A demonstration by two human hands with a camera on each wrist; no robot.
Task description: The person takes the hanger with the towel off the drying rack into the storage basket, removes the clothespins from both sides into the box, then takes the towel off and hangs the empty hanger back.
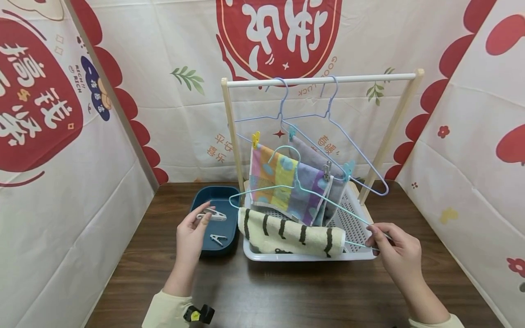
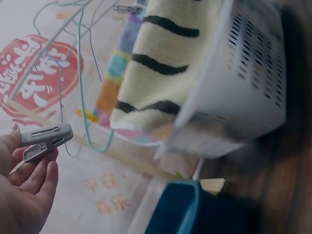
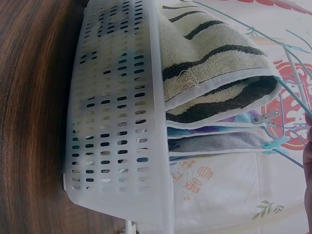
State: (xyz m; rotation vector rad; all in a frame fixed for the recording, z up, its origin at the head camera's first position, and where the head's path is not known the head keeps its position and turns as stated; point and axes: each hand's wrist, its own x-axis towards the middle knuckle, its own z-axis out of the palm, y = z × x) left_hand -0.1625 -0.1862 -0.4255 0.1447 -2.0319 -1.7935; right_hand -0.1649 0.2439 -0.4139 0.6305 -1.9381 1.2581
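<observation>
My left hand pinches a grey clothespin between thumb and fingers, over the dark blue tray. Another clothespin lies in that tray. With thumb and fingertips, my right hand grips the right end of a mint-green hanger. A cream towel with black stripes is folded over the hanger's lower bar, in front of the white basket. Behind it, a colourful checked towel and a grey towel are clipped to purple hangers.
A rack with a white rail and wooden posts stands behind the basket, carrying the purple hangers. Yellow, grey and blue clips hold the hung towels. Printed cloth walls enclose the brown table at the back and sides.
</observation>
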